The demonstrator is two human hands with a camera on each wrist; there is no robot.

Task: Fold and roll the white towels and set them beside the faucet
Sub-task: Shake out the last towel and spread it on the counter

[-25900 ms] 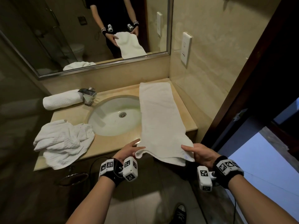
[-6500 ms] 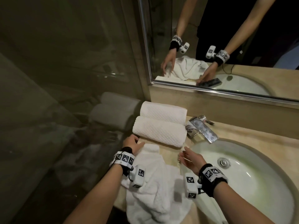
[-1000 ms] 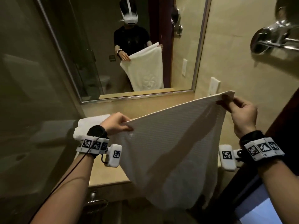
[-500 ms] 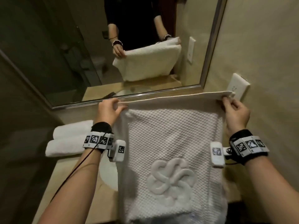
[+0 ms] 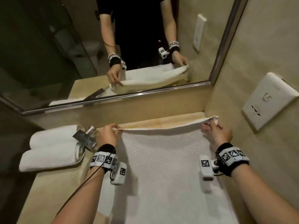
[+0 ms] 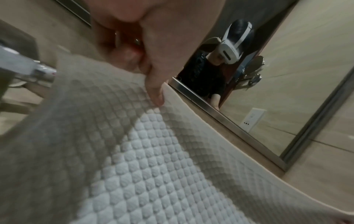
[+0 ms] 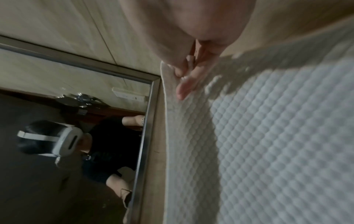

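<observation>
A white waffle-textured towel [image 5: 163,162] is spread over the counter and sink, its far edge lifted just above the back ledge. My left hand [image 5: 107,135] pinches the far left corner, and in the left wrist view the fingers [image 6: 153,84] grip the towel [image 6: 145,159] hem. My right hand [image 5: 216,133] pinches the far right corner near the wall; in the right wrist view its fingertips [image 7: 184,86] clamp the towel [image 7: 258,136] edge. Two rolled white towels [image 5: 51,149] lie side by side left of the chrome faucet [image 5: 86,138].
A beige counter [image 5: 53,183] runs along the mirror [image 5: 129,46], whose metal frame sits just behind the towel's far edge. The right wall carries a white socket plate [image 5: 271,101] close to my right hand. The sink lies hidden under the towel.
Both hands have carried the held-up towel forward and down, so it now lies over the counter with its top edge near the back ledge. The embossed flower pattern no longer shows.
</observation>
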